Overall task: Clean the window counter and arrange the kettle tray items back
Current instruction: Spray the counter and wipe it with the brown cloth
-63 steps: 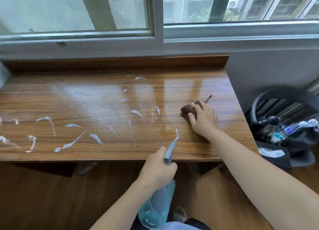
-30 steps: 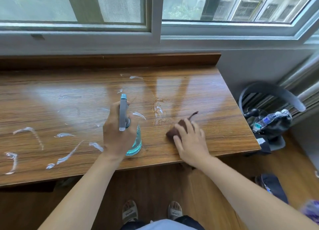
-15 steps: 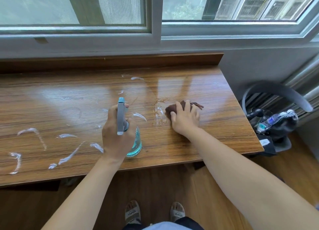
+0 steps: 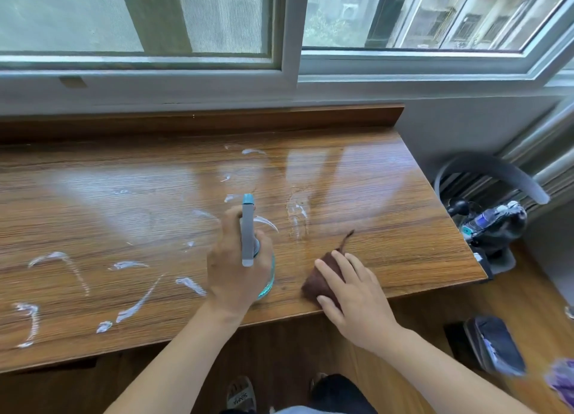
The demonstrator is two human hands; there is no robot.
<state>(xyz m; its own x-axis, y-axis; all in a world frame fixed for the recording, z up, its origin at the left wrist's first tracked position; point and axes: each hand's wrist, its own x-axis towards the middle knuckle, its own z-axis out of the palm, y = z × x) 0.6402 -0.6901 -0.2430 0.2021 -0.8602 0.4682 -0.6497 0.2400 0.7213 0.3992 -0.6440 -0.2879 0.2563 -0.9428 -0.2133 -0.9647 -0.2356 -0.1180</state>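
A wooden window counter carries several white foam streaks on its left half and a wet patch near the middle. My left hand grips a teal spray bottle with a grey trigger head, standing on the counter near the front edge. To its right, my right hand presses a brown cloth flat on the counter by the front edge. No kettle or tray is in view.
The window frame runs along the back behind a raised wooden lip. Right of the counter, on the floor, stands a dark appliance with a grey hose. A dark blue pouch lies lower right.
My right hand has slid the brown cloth from the wet patch back toward the front edge. The left hand, which earlier lifted the bottle onto the counter, keeps it in place.
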